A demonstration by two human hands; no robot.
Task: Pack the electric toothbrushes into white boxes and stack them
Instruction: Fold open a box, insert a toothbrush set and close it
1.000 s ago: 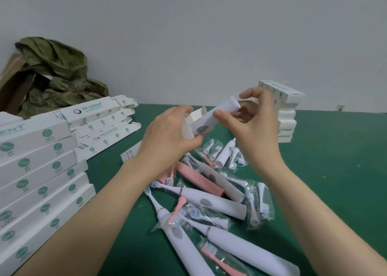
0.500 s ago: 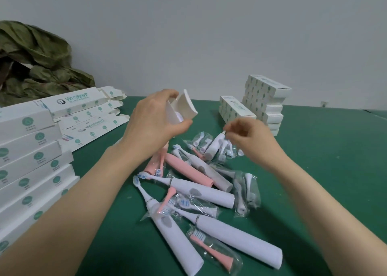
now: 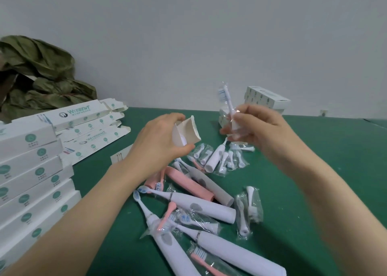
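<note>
White box (image 3: 186,132), flaps open, is gripped by the left hand (image 3: 159,141), the right hand (image 3: 259,127) pinching a wrapped brush head (image 3: 227,100) just right of it (loading step; next it likely needs aiming into the opening).

Table (image 3: 326,171): flat green top, running back to the wall.
Wall (image 3: 188,35): plain pale grey, unmarked.
Olive cloth (image 3: 41,70): crumpled heap at the far left, against the wall.
Wall fitting (image 3: 323,113): small, pale, low on the right, too blurred to identify.

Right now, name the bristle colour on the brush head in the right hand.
Blue and white; the brush head in the right hand, head view.
</note>
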